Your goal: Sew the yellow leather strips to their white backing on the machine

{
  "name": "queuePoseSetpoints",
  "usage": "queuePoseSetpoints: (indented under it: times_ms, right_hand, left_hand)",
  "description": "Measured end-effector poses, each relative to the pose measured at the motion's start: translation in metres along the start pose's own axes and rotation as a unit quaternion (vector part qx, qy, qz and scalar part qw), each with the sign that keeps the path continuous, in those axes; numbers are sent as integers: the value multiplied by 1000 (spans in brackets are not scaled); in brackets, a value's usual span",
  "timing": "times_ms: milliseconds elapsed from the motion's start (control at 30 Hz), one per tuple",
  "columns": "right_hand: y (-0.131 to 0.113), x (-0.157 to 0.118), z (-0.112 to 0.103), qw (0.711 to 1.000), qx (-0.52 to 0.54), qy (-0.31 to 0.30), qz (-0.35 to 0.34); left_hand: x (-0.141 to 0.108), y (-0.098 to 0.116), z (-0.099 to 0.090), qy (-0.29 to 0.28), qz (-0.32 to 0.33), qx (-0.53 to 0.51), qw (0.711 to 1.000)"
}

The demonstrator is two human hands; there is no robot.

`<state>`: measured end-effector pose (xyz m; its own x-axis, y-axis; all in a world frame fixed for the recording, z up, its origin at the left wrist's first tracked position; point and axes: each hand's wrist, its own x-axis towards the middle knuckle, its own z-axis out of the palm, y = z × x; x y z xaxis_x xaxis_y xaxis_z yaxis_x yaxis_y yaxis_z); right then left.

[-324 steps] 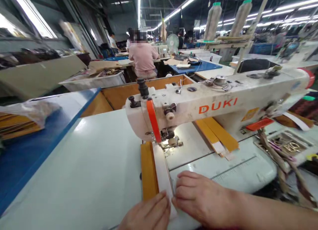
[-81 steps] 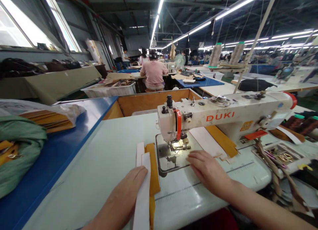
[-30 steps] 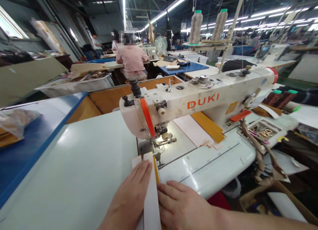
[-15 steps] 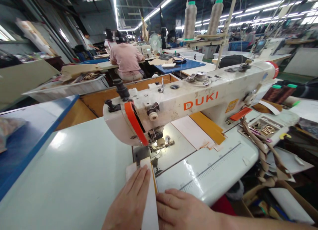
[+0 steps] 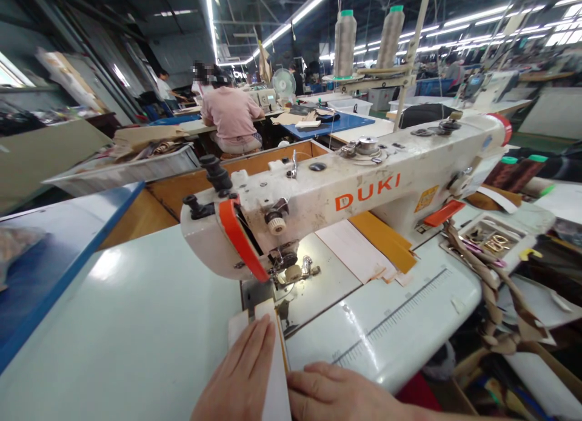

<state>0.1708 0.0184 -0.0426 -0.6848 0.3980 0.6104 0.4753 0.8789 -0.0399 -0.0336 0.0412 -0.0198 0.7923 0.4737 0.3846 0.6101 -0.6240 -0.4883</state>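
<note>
- White strip (image 5: 278, 381) lies lengthwise on the pale worktable (image 5: 136, 312), its far end just short of the needle area; an ochre edge (image 5: 284, 351) shows along its right side.
- Left hand (image 5: 239, 375) rests flat on top of the strip, fingers straight and pressed together.
- Right hand (image 5: 336, 390) is at the strip's right edge, fingers bent and close together; whether it pinches anything, I cannot tell.
- Another white piece (image 5: 237, 326) pokes out left of the strip, partly under the left hand.
- Sewing machine (image 5: 318, 190), marked DUKI, stands beyond, its presser foot (image 5: 294, 274) near the strip's end.
- White and ochre strips (image 5: 386, 242) lie beneath its arm.
- Small tray (image 5: 513, 244) of metal pieces sits to the right.
- Two thread cones (image 5: 345, 45) stand behind the machine.
- Farther off, a person in a pink top (image 5: 231, 114) sits near a fan (image 5: 284, 83).
</note>
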Motion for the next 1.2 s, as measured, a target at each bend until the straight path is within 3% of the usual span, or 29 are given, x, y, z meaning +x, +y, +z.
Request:
queuePoseSetpoints:
  times_ms: [467, 933, 1200]
  right_hand:
    - [1, -2, 2, 999, 12, -30, -9]
    - [0, 2, -2, 998, -6, 66, 3]
    - [0, 2, -10, 999, 41, 2, -8]
  left_hand:
    - [-4, 1, 2, -1, -2, 4, 1000]
    - [-1, 3, 0, 3, -18, -3, 1000]
    - [8, 3, -4, -47, -18, -7, 999]
